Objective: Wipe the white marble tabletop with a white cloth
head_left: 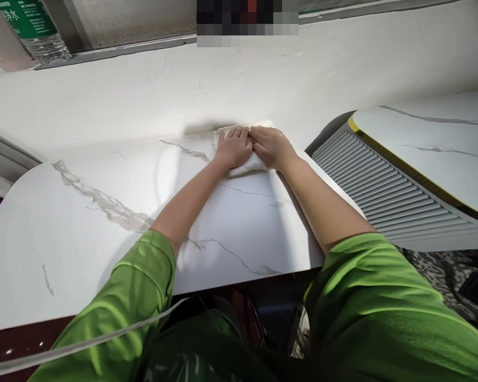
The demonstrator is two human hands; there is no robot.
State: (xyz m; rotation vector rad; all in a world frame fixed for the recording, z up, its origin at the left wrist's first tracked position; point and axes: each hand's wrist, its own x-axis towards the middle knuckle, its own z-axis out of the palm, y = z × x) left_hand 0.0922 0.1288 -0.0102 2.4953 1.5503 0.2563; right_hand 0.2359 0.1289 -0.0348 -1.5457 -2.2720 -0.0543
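A white cloth [247, 167] lies folded on the white marble-patterned table [239, 228], near the table's far edge by the wall. My left hand [236, 148] presses on the cloth's left part, palm down, its fingers close together and pointing at the wall. On the cloth's right part rests my right hand [274, 146], fingers together and angled left, touching my left hand. Some of the cloth is hidden beneath both hands.
Behind the table runs a white wall [135, 95] with a ledge above it. A clear bottle with a green label [34, 24] stands on the ledge at upper left. At right is another marble-patterned surface [434, 143] with a ribbed grey side. A pale cord [115, 335] crosses the lower left.
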